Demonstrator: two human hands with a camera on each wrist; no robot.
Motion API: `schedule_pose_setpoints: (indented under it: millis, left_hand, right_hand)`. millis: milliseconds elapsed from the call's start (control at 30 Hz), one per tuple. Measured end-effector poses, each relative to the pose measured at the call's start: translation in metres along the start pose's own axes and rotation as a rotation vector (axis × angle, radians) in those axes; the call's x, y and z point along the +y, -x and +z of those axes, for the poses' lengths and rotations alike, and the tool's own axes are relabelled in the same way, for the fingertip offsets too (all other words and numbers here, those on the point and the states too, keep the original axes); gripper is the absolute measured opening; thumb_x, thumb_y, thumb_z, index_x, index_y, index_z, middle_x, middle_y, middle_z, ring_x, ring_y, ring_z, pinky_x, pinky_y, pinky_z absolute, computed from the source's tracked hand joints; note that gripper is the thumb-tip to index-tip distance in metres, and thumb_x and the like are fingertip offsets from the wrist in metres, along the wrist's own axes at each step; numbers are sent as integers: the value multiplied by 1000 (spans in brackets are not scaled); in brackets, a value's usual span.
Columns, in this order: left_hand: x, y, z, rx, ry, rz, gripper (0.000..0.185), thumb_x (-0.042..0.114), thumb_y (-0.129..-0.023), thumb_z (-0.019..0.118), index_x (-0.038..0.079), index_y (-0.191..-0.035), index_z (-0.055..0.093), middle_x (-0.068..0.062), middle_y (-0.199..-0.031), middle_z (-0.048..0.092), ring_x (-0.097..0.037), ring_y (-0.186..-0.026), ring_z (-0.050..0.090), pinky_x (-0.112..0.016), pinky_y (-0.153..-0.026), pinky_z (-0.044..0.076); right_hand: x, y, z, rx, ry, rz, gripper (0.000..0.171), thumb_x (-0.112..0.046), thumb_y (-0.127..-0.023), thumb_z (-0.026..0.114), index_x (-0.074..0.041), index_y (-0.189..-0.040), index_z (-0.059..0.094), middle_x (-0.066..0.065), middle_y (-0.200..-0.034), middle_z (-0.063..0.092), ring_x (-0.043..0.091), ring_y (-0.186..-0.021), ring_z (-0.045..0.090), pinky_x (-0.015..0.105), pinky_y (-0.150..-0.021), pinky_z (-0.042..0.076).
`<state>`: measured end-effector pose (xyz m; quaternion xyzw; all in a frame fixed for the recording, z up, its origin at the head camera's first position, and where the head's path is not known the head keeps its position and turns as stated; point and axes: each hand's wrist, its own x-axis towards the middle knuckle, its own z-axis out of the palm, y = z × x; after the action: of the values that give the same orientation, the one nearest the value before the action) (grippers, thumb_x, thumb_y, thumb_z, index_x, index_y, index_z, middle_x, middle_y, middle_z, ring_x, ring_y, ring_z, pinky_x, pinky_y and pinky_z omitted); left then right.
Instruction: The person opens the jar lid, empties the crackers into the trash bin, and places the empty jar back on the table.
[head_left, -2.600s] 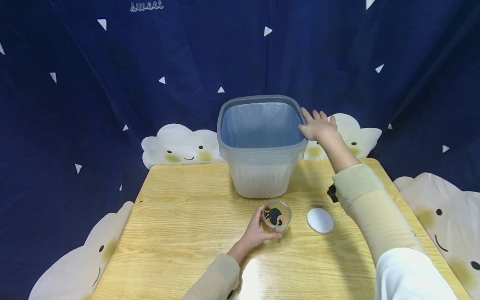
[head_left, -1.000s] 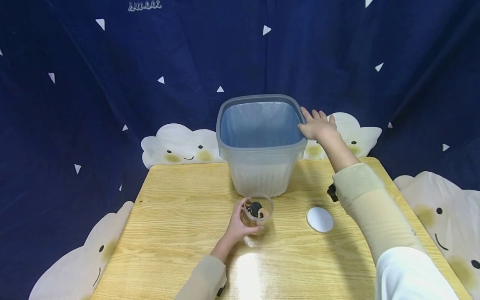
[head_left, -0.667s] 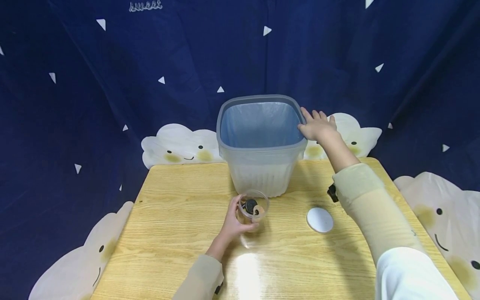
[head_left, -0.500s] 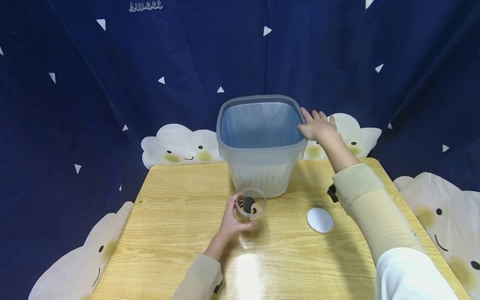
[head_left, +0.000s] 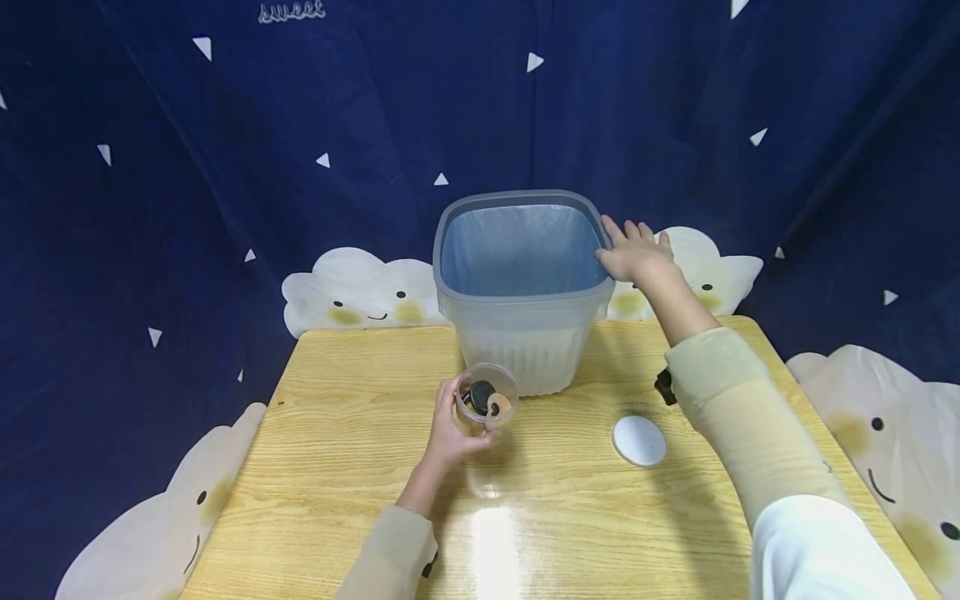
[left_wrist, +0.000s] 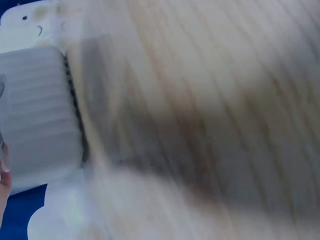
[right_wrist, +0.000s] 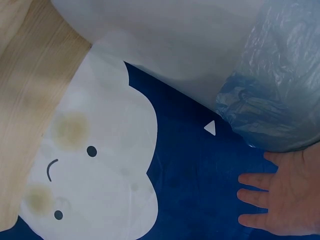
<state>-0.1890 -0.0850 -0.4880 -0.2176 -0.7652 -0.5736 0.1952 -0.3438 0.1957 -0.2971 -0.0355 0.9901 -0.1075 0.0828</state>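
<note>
My left hand [head_left: 447,435] grips a clear plastic jar [head_left: 472,427] from its left side, fingers and thumb round the wall. Lidless, the jar shows a dark round piece [head_left: 482,397] like a sandwich cookie and a tan curved piece [head_left: 498,406] inside. A reflection lies below it on the tabletop. In the left wrist view a few fingertips [left_wrist: 4,180] show at the left edge. My right hand [head_left: 636,252] rests with spread, straight fingers on the right rim of a whitish bin [head_left: 521,333] lined with a bluish plastic bag [right_wrist: 280,75].
A white round lid [head_left: 639,440] lies on the wooden table [head_left: 352,417], right of the jar. The bin stands at the table's back edge, just beyond the jar. Behind hangs a dark blue curtain [head_left: 375,100] with white clouds.
The left hand has carried the jar leftward and a little toward the back, to in front of the bin's left side. The right hand keeps its place on the rim, and the lid has not moved.
</note>
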Motion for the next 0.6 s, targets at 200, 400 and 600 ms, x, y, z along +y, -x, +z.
schedule_pose_setpoints:
  millis: [200, 400, 600]
  left_hand:
    - [4, -7, -8, 48, 6, 35, 87, 1, -50, 79, -8, -126, 40, -31, -112, 43, -46, -102, 41, -60, -92, 35]
    - [10, -14, -16, 102, 29, 9, 87, 0, -51, 79, -8, -128, 39, -33, -112, 41, -45, -105, 40, -58, -94, 33]
    - [13, -21, -24, 146, 41, -13, 88, 1, -52, 78, -9, -128, 37, -32, -114, 40, -41, -106, 40, -54, -96, 32]
  right_hand:
    - [1, 0, 1, 4, 0, 0, 64, -38, -97, 27, -13, -147, -4, 28, -148, 1, 45, -135, -3, 62, -104, -7]
    - [2, -1, 0, 4, 3, 4, 64, -37, -97, 28, -13, -147, -4, 28, -148, 1, 44, -135, -3, 61, -105, -6]
    - [2, -2, 0, -11, 3, 6, 64, -37, -97, 27, -14, -147, -6, 27, -148, 0, 43, -135, -4, 61, -105, -6]
